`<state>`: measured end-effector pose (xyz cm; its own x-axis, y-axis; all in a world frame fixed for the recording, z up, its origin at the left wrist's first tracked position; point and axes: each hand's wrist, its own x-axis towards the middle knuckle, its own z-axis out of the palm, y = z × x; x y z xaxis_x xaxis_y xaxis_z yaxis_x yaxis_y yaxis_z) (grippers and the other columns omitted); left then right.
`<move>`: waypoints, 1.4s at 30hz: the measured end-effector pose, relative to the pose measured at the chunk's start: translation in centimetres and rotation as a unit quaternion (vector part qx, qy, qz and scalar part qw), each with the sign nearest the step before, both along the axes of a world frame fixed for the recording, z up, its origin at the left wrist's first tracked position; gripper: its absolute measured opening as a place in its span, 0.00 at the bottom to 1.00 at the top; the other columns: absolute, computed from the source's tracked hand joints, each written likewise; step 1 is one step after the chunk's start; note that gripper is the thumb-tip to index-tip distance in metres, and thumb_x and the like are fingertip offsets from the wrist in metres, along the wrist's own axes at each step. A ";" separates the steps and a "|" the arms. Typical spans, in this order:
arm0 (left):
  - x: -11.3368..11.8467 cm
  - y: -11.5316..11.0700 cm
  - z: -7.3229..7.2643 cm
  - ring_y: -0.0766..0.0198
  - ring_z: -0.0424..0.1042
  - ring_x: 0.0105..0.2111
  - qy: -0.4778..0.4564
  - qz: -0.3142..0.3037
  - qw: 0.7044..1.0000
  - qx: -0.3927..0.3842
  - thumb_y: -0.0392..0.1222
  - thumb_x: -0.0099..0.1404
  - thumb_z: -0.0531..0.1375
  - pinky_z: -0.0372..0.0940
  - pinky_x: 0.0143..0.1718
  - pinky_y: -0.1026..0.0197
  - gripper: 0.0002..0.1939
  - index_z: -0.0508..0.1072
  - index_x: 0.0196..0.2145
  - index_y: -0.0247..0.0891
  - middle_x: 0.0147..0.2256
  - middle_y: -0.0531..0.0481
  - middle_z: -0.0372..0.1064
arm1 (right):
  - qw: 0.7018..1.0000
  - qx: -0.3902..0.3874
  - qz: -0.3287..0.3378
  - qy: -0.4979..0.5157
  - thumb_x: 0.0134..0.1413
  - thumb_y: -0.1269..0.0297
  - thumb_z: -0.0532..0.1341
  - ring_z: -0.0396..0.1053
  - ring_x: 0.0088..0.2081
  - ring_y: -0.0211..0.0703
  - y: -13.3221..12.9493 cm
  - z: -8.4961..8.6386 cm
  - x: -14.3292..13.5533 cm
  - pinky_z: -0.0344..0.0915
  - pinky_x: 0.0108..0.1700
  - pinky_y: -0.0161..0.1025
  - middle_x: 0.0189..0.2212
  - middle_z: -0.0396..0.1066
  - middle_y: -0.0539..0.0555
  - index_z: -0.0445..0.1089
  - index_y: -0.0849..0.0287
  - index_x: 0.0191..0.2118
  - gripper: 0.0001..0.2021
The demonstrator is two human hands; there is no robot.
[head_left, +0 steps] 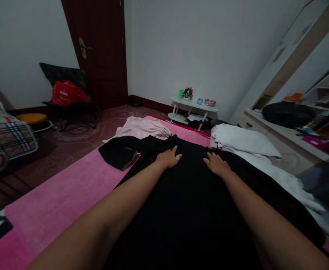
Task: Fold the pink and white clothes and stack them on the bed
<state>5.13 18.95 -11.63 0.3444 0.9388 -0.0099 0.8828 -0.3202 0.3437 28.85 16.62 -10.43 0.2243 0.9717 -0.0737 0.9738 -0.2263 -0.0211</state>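
Observation:
A black long-sleeved garment (194, 202) lies spread out over the pink bed cover (69, 195). My left hand (169, 157) rests on its upper left part, fingers spread and thumb apart. Across from it, my right hand (217, 165) lies palm down on the upper right part, also with fingers apart. One sleeve (119, 150) bends outward at the far left, its cuff opening visible. The other sleeve (279, 198) runs down along the right side. My forearms cover parts of the cloth.
Behind the garment lies a pale pink folded cloth (142, 127). White folded clothes (243, 138) are stacked at the right. Farther back stand a small white table (194, 104) and a chair with a red bag (67, 93). A cabinet with a black bag (286, 113) borders the right.

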 end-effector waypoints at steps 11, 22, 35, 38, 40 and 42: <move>-1.1 -2.9 0.4 0.46 0.48 0.65 0.021 -0.039 0.998 0.040 0.61 0.68 0.41 0.50 0.61 0.45 0.34 0.51 0.66 0.42 0.67 0.44 0.42 | 0.989 0.075 0.115 0.045 0.65 0.57 0.43 0.38 0.68 0.51 -4.4 -1.8 -9.8 0.40 0.64 0.58 0.68 0.43 0.56 0.49 0.57 0.67 0.27; -14.0 -10.8 4.3 0.55 0.68 0.53 -0.083 -0.223 0.971 -0.025 0.50 0.64 0.55 0.62 0.54 0.59 0.20 0.74 0.49 0.38 0.53 0.46 0.69 | 0.985 0.101 0.113 0.080 0.65 0.55 0.44 0.42 0.67 0.50 -4.3 -1.8 -9.0 0.42 0.64 0.57 0.67 0.48 0.55 0.55 0.55 0.65 0.26; -26.8 -6.1 4.6 0.58 0.74 0.31 -0.103 0.250 0.961 0.056 0.45 0.52 0.62 0.65 0.32 0.63 0.16 0.78 0.38 0.36 0.29 0.50 0.75 | 0.977 0.141 0.118 0.106 0.63 0.58 0.49 0.47 0.66 0.51 -4.8 -1.7 -8.7 0.45 0.64 0.56 0.64 0.54 0.57 0.61 0.57 0.61 0.23; -25.1 -5.4 8.4 0.59 0.73 0.31 -0.106 0.242 0.957 0.118 0.41 0.54 0.58 0.64 0.33 0.63 0.13 0.78 0.35 0.34 0.27 0.50 0.74 | 0.967 0.167 0.117 0.150 0.60 0.60 0.53 0.52 0.64 0.49 -4.6 -1.8 -8.2 0.47 0.64 0.52 0.62 0.58 0.57 0.66 0.57 0.57 0.21; -22.5 -6.1 12.4 0.61 0.72 0.32 -0.115 0.198 0.944 0.238 0.40 0.55 0.57 0.64 0.37 0.62 0.14 0.77 0.38 0.33 0.30 0.50 0.74 | 0.947 0.214 0.104 0.214 0.58 0.61 0.54 0.59 0.60 0.48 -4.4 -1.9 -7.7 0.53 0.62 0.47 0.60 0.62 0.58 0.69 0.59 0.54 0.20; -18.8 -8.6 16.4 0.62 0.70 0.33 -0.123 0.082 0.938 0.314 0.39 0.58 0.56 0.64 0.39 0.60 0.17 0.75 0.44 0.34 0.33 0.50 0.73 | 0.909 0.273 0.067 0.307 0.57 0.59 0.53 0.66 0.54 0.48 -4.2 -2.0 -7.2 0.60 0.57 0.44 0.55 0.67 0.61 0.70 0.61 0.51 0.20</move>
